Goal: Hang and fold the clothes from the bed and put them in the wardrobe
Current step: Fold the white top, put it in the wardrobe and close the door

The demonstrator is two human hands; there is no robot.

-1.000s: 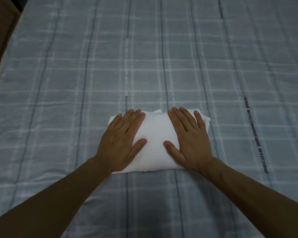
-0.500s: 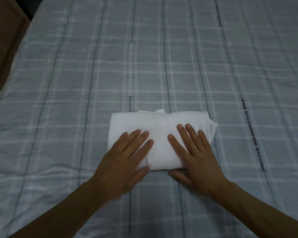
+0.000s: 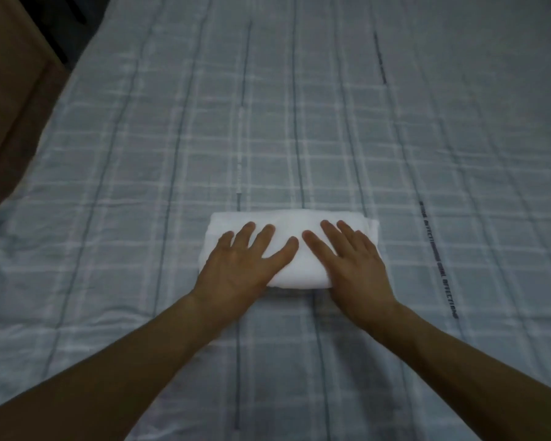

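Note:
A white garment (image 3: 295, 222), folded into a small thick rectangle, lies on the bed (image 3: 299, 122) in the middle of the view. My left hand (image 3: 245, 265) presses flat on its left half with the fingers straight and spread. My right hand (image 3: 353, 262) lies flat on its right half, fingers straight, with the thumb side at the garment's near edge. Both palms overlap the near edge of the fold. The far strip of the garment shows beyond my fingertips.
The bed is covered by a grey-blue checked sheet with a line of dark print (image 3: 439, 259) to the right of the garment. A brown wooden surface (image 3: 10, 90) runs along the bed's left side. A dark gap (image 3: 67, 23) shows at the top left.
The garment is narrower front to back than a second ago. Both hands slid toward me over it and now press near its front edge. The view tilted and shifted slightly.

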